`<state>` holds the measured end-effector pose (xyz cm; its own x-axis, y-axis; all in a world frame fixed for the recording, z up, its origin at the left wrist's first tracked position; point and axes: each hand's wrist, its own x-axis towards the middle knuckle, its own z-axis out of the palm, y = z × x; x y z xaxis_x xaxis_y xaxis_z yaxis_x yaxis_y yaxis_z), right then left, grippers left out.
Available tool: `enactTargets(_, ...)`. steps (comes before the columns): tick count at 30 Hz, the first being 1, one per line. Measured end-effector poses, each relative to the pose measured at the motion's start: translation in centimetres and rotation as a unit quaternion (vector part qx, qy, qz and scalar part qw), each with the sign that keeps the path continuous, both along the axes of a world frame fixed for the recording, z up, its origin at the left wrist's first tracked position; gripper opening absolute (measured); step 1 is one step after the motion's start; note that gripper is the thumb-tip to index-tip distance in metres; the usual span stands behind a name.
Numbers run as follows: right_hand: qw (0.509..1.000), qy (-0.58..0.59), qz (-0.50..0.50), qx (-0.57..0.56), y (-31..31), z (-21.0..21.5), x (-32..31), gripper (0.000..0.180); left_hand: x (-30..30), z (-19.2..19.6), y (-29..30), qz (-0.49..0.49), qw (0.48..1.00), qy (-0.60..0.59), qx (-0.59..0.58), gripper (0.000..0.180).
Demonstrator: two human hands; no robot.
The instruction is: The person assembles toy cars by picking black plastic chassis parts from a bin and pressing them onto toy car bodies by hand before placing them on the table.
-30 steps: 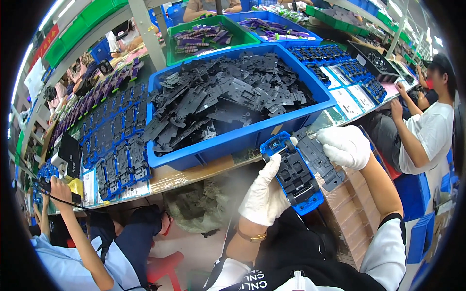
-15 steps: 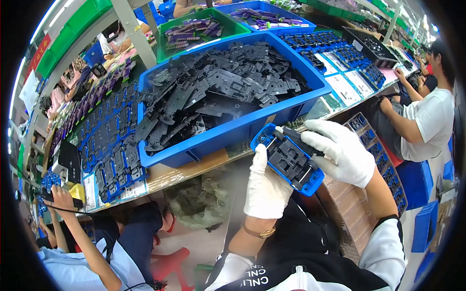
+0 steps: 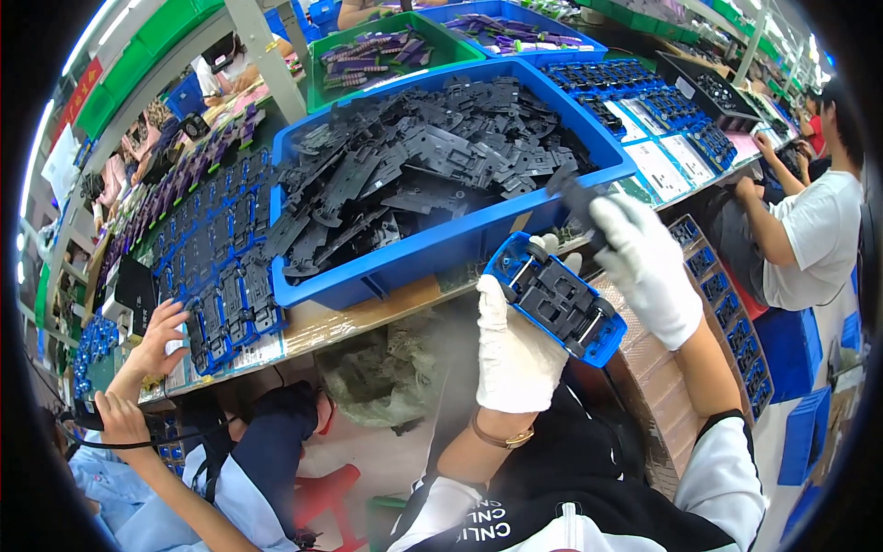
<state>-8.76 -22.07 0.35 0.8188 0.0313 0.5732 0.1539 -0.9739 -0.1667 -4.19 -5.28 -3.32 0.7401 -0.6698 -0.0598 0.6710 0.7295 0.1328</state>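
The left hand (image 3: pixel 517 354), in a white fabric glove, grips a blue plastic toy-car shell (image 3: pixel 556 299) from below, its fingers (image 3: pixel 493 296) clenched around the shell's near-left edge. The shell lies tilted, underside up, with a black plastic chassis plate (image 3: pixel 552 296) seated in it and small black wheels at its corners. Just right of those fingers, the right hand (image 3: pixel 646 267), also white-gloved, hovers over the shell's far end. Its fingers (image 3: pixel 609 213) pinch a small black plastic part (image 3: pixel 572 195) held just above the shell's far corner, in front of the wall of the bin.

Below and right of both hands stands a brown corrugated cardboard box (image 3: pixel 655 379), with a row of blue car shells (image 3: pixel 727 304) stacked along its far side.

Just beyond the fingertips sits a large blue plastic bin (image 3: pixel 432 248) on the wooden bench (image 3: pixel 359 317), heaped with loose black chassis plates (image 3: pixel 414 175). Left of the bin, well away from the left fingers, blue trays of assembled black-and-blue pieces (image 3: pixel 221 267) cover the bench, and another person's bare hands (image 3: pixel 152 345) rest at its near edge.

Farther off, behind the bin, a green plastic bin (image 3: pixel 391 51) holds purple parts. To the right of the right fingers, a seated person in a white shirt (image 3: pixel 814 235) works at the bench end.
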Motion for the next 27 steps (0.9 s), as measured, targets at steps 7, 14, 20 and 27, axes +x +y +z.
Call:
enactTargets(7,0.997,0.004,0.067,-0.037,4.3,3.9,-3.0,0.068,0.3,-1.3,-0.5,0.037,0.998,-0.031,-0.026,0.068)
enactTargets(14,0.992,0.059,0.094,-0.065,5.6,2.6,-2.5,0.066,-0.3,-0.9,-1.2,0.140,0.986,-0.068,0.053,0.073)
enactTargets(20,0.991,0.088,0.094,-0.031,6.3,2.3,-1.7,0.064,-0.9,-1.1,-1.0,0.171,0.977,-0.115,0.056,0.057)
enactTargets(27,0.995,0.023,0.069,0.072,4.7,1.1,-2.3,0.055,0.0,-0.5,-0.4,0.177,0.981,-0.049,0.059,0.045)
